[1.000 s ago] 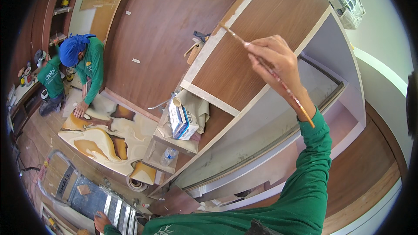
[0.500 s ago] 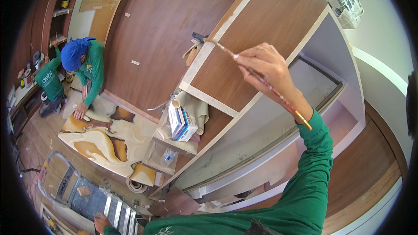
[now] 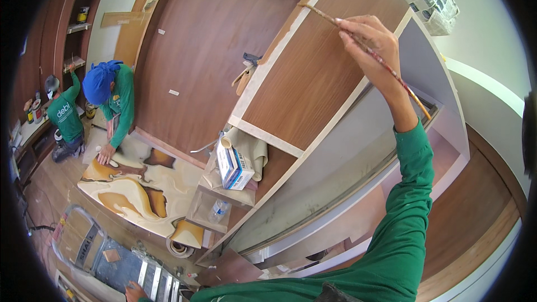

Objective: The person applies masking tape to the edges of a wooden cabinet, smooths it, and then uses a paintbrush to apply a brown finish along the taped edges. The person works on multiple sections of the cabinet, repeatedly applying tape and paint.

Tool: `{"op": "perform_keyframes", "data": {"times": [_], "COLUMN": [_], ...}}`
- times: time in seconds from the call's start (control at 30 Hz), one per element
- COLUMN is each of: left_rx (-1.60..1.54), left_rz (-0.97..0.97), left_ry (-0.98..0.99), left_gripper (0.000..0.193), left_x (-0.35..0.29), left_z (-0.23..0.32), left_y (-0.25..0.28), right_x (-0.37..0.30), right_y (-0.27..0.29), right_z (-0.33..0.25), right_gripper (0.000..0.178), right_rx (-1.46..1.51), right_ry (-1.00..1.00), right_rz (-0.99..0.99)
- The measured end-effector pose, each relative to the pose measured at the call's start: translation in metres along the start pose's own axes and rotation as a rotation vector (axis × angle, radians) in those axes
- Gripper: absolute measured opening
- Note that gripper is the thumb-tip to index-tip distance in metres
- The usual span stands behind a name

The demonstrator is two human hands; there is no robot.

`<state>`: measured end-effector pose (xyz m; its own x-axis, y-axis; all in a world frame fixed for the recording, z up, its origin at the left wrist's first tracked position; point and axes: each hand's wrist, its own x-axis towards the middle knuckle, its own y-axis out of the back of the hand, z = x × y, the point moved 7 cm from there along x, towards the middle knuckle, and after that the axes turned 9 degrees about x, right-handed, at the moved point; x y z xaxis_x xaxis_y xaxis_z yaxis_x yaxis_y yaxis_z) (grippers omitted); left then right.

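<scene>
My right hand point(image 3: 372, 42) is raised and closed around a thin paintbrush point(image 3: 386, 66) with a red and yellow handle. The brush's tip touches the far, pale-edged border of a tall brown wood-grain cabinet point(image 3: 324, 72). Low at the bottom left is my left hand point(image 3: 135, 291), its fingers curled beside the metal stepladder point(image 3: 120, 265); whether anything is in them does not show. A dark clamp point(image 3: 251, 57) and tan gloves or cloth point(image 3: 243, 80) hang at the cabinet's far edge, below the brush.
A blue-white box point(image 3: 235, 169), a rolled sheet point(image 3: 258, 159) and a plastic bottle point(image 3: 218, 211) stand on the cabinet's near shelves. Two people in green work at left, one point(image 3: 118, 95) leaning over a marbled panel point(image 3: 131, 184). A newspaper-wrapped object point(image 3: 428, 0) sits at top right.
My right hand has moved up and to the right with the paintbrush, its tip sliding farther along the cabinet's edge. My left hand stays low by the stepladder.
</scene>
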<state>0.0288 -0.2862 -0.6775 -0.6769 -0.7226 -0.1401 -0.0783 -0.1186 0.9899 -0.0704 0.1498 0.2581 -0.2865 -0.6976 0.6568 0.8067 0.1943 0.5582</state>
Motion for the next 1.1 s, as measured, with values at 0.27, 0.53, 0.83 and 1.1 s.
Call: {"op": "perform_keyframes", "data": {"times": [0.27, 0.53, 0.83, 1.1], "left_rx": [-0.117, -0.183, -0.225, -0.533], "left_rz": [-0.03, 0.058, 0.005, 0.31], "left_ry": [-0.017, -0.072, 0.041, 0.121], "left_gripper": [0.069, 0.068, 0.07, 0.043], "left_x": [-0.025, -0.023, -0.011, -0.007], "left_z": [0.01, 0.006, 0.014, -0.02], "left_y": [0.04, 0.037, 0.006, -0.015], "right_x": [0.031, 0.059, 0.043, -0.06], "right_y": [0.027, 0.057, 0.07, -0.172], "right_z": [0.027, 0.068, 0.028, -0.265], "right_gripper": [0.023, 0.025, 0.023, 0.025], "right_rx": [-0.077, -0.16, 0.106, 1.361], "right_ry": [-0.039, 0.021, -0.051, 0.093], "right_rz": [0.036, 0.138, 0.495, 0.02]}}
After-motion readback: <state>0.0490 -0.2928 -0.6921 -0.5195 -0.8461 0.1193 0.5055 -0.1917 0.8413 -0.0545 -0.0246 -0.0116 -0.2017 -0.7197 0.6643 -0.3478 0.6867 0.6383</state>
